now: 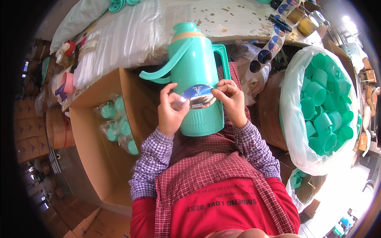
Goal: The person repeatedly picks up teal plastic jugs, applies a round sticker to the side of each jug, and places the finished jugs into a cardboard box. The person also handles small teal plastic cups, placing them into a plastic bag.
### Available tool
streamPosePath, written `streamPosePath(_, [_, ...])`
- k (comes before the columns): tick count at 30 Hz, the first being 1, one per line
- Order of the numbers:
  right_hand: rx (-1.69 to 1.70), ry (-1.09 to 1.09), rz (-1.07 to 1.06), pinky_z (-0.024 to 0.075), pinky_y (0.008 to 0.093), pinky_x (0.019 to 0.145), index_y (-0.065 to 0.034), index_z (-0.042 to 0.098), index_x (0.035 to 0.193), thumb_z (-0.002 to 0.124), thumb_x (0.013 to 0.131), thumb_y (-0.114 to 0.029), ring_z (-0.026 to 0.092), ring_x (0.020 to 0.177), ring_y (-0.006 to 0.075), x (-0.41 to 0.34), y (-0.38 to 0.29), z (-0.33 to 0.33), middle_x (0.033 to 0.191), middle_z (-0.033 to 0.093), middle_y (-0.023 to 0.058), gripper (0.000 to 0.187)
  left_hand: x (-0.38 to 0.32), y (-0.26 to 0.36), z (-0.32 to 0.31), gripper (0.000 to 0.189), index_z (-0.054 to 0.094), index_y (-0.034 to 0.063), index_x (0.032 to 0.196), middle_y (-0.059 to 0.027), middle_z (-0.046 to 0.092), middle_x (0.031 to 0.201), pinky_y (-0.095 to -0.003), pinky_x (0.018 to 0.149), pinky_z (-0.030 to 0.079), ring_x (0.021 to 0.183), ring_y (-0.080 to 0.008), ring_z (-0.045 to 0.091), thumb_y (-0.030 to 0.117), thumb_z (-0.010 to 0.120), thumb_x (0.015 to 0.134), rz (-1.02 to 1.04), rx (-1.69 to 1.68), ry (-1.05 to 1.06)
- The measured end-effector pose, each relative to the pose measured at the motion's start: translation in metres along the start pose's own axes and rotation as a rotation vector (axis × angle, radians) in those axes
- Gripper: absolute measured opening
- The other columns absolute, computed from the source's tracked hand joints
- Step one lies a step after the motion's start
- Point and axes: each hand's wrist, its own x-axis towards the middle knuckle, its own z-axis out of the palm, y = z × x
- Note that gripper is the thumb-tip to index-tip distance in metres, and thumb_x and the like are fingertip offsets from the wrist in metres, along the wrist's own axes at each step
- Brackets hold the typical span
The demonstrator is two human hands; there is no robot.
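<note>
A turquoise plastic vacuum flask (195, 68) rests on my lap and leans against the table edge. Its carrying handle (175, 61) hangs to the left, and a fixed side handle (223, 59) juts out on the right. Across the lower body is an oval blue and silver sticker (198, 96) bearing writing. My left hand (172, 110) pinches the sticker's left edge between thumb and fingers. At the opposite edge, my right hand (230, 99) grips it the same way. Whether the sticker's middle touches the flask, I cannot tell.
An open cardboard box (89, 142) on the left holds several bagged turquoise flasks (111, 131). To the right, a plastic-lined drum (285, 119) is full of turquoise cups (315, 92). A sticker strip (265, 55) hangs off the table (232, 17). Clear plastic bags (128, 35) lie at the table's left.
</note>
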Motion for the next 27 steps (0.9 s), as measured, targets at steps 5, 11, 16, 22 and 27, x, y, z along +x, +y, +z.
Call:
streamPosePath(5, [-0.229,-0.003,-0.074,0.0487,0.0242,0.077,0.0035,0.068,0.09,0.077,0.079,-0.004,0.058,0.089,0.0111,0.004,0.002,-0.002,0.11,0.057,0.007,0.015,-0.004,-0.006,-0.003,0.051,0.045,0.0044,0.127,-0.0028,0.06,0.072,-0.0241,0.065,0.051,0.067,-0.0105,0.062,0.0,0.069,0.082,0.048,0.149,0.014])
streamPosePath(11, [-0.727,0.03,-0.47,0.0476,0.0401,0.094,-0.0017,0.037,0.143,0.078,0.076,-0.009,0.057,0.111,0.0263,-0.002,-0.019,0.006,0.135,0.047,0.0198,0.079,0.015,0.022,-0.026,0.037,0.057,0.004,0.112,-0.0055,0.055,0.076,-0.0325,0.061,0.047,0.067,-0.0195,0.055,0.002,0.072,0.077,0.378,0.577,0.251])
streamPosePath(16, [-1.121,-0.734,-0.506,0.0123,0.0563,0.118,-0.001,0.032,0.149,0.057,0.085,-0.058,0.022,0.148,0.0314,-0.008,-0.033,0.012,0.157,0.029,0.0159,0.089,0.074,0.036,-0.039,0.032,0.064,0.0023,0.102,-0.0114,0.063,0.096,-0.0435,0.082,0.047,0.093,-0.0335,0.059,0.021,0.077,0.078,0.68,0.918,0.284])
streamPosePath(22, [-1.006,-0.037,-0.49,0.03,0.0482,0.114,-0.0027,0.047,0.139,0.074,0.082,-0.023,0.038,0.139,0.0347,-0.007,-0.07,-0.089,0.146,0.043,0.0185,0.066,0.09,-0.018,-0.059,0.032,0.06,0.0016,0.107,-0.0116,0.06,0.107,-0.0388,0.087,0.046,0.096,-0.0267,0.058,0.02,0.073,0.084,0.321,0.383,-0.059])
streamPosePath(27, [-1.351,0.382,-0.487,0.0489,0.0407,0.095,-0.0058,0.061,0.12,0.078,0.076,-0.013,0.059,0.112,0.0333,-0.002,-0.122,-0.24,0.12,0.063,0.0139,0.047,0.094,-0.056,-0.046,0.077,0.02,0.008,0.155,-0.0138,0.023,0.159,-0.0449,0.119,0.022,0.143,-0.03,0.029,0.061,0.031,0.1,-0.342,-1.064,-0.295])
